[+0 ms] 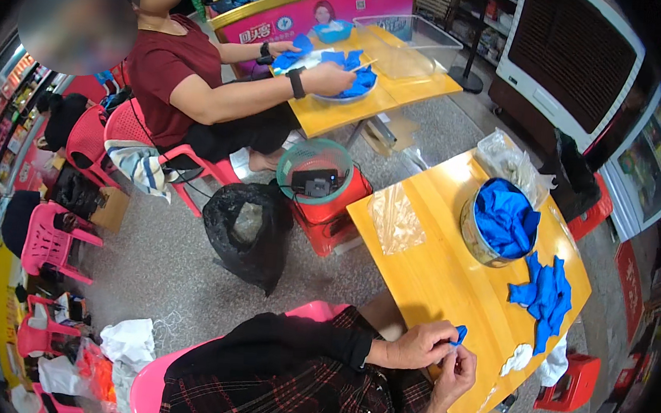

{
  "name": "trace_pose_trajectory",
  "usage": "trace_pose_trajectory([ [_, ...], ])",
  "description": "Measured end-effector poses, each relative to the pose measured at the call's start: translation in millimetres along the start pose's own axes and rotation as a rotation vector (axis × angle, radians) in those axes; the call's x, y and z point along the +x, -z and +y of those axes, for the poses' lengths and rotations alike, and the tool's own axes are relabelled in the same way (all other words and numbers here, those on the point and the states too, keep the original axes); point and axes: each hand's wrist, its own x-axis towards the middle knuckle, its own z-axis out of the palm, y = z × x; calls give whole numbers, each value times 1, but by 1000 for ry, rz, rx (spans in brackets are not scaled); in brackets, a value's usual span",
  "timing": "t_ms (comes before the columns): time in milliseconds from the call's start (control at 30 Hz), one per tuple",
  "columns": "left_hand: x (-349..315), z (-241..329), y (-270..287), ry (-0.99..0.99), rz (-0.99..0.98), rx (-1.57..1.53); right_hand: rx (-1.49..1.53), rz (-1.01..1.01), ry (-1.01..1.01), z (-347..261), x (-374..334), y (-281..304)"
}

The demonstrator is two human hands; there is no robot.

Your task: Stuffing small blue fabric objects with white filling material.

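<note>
Blue fabric, a small scrap (pixel 460 334) of it, sits pinched between the fingertips of both of the person's hands at the near edge of a yellow wooden table (pixel 433 281). The left hand (pixel 419 344) is closed around the scrap from above, its sleeve black. The right hand (pixel 455 373) comes up from below, fingers curled and closed on the same scrap. The two hands touch each other.

On the table, to the right of the hands, lies a loose pile of blue pieces (pixel 545 295), spread flat. Just near that pile and closer to the table's edge is a small white wad (pixel 518 358). Farther away stands a round metal bucket (pixel 474 237) filled with more blue material. To the left of the bucket lies a clear plastic bag (pixel 396 218), flat and crumpled. Beyond the bucket, at the far corner, is another clear bag (pixel 508 165) with pale contents.

On the floor to the left of the table stand a red stool (pixel 330 210) holding a green basket (pixel 315 163), and a black rubbish bag (pixel 247 231).

At a second yellow table (pixel 378 94) farther off, another person in a dark red shirt (pixel 162 77) sits on a red plastic chair (pixel 130 132), both hands on blue pieces in a white dish (pixel 345 93). A clear plastic box (pixel 405 45) stands on that table.
</note>
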Motion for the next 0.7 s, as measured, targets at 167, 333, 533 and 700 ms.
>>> trace_pose_trajectory([
  [167, 3, 9, -4, -40, -105, -83, 289, 63, -93, -9, -1, 15],
  [333, -10, 8, -10, -14, -184, -161, 364, -118, -165, 5, -5, 30],
  [533, -18, -8, -8, 295, -342, -347, 339, 145, -92, -1, -17, 8],
  [700, -17, -24, -22, 343, -132, -399, 98, 298, -35, 21, -15, 1],
])
